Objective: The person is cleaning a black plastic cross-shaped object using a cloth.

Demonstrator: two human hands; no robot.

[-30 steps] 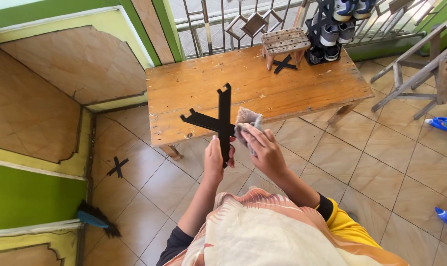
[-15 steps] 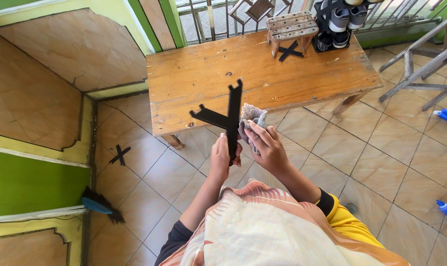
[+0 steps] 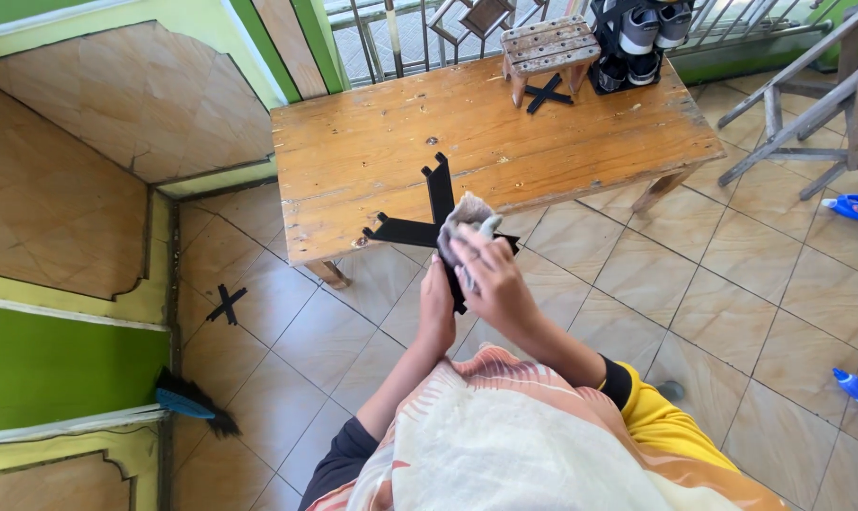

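Head view, query: how are the hands posing?

Reply: Both forearms are extending forward from the body and converging in front of the chest, above the tiled floor [image 3: 732, 284]. The left hand [image 3: 437, 308] is standing upright, fingers pressed together around the lower arm of a black cross-shaped bracket [image 3: 435, 203], gripping it from below. The right hand [image 3: 490, 279] is lying beside it, wrist bent inward, fingers curling over a grey cloth [image 3: 465, 218] and pressing that cloth against the centre of the bracket.

Query: where is the bracket sitting?

Reply: It is hanging in the air, held just in front of the near edge of the wooden desk [image 3: 391, 142], not resting on it. One arm is pointing up and away, another is pointing left.

Query: what is lying around?

Reply: A small wooden stool [image 3: 542, 43] is standing on the far side of the desk, with a second black cross [image 3: 547, 95] beneath it and a black shoe rack [image 3: 637, 43] just beside it. A third black cross [image 3: 226, 305] is lying on the floor to the left, near a blue brush [image 3: 187, 402].
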